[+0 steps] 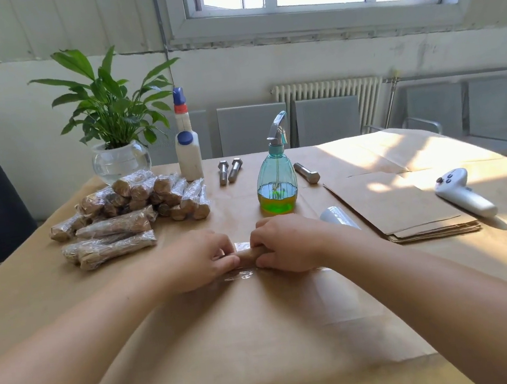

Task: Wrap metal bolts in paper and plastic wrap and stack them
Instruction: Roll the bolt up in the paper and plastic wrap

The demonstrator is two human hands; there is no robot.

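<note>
A paper-wrapped bolt (247, 253) lies crosswise at the middle of the table on a sheet of clear plastic wrap (290, 307). My left hand (200, 261) grips its left end and my right hand (286, 245) grips its right end, fingers curled over it with wrap under them. A pile of wrapped bolts (128, 209) lies at the left. Two bare bolts (229, 171) lie side by side at the back, and a third bolt (307, 172) lies right of the spray bottle. The roll of plastic wrap (337, 217) lies behind my right wrist.
A green spray bottle (277, 186) stands just behind my hands. A white glue bottle (188, 145) and a potted plant (117, 134) stand at the back left. A stack of brown paper sheets (405, 206) and a white controller (464, 193) lie to the right.
</note>
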